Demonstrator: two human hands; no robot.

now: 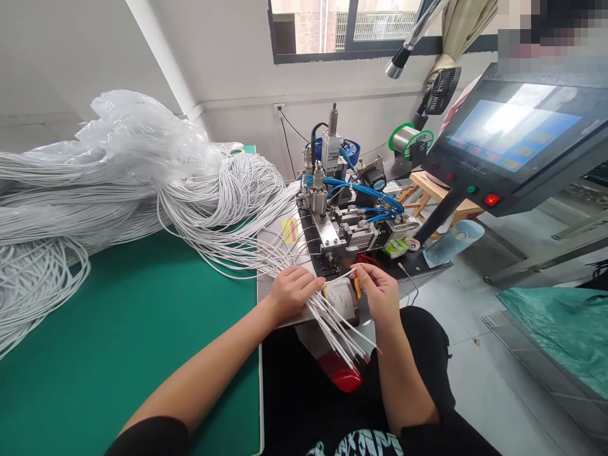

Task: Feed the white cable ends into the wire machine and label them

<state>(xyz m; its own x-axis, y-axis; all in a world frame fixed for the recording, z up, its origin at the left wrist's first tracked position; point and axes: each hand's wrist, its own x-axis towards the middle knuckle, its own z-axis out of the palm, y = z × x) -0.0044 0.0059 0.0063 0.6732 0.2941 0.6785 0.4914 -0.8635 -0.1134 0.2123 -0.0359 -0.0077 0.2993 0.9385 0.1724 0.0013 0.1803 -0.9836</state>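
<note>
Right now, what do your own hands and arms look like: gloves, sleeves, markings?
Left hand and right hand are ungloved. Left sleeve and right sleeve are black, ending near the elbows. No watch or bracelet shows.

My left grip (294, 292) holds thin white round cables (332, 324), ends fanning toward five o'clock; one white cable (342, 275), pinched in my right grip (379, 292), points toward two.

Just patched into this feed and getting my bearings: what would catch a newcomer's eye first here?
Probably the great tangle of white cables, spilling from clear plastic at the left across the green tabletop. Next, the machine with bright blue tubes beyond the hands, and the tilted screen at the upper right, its red button glowing.
</note>
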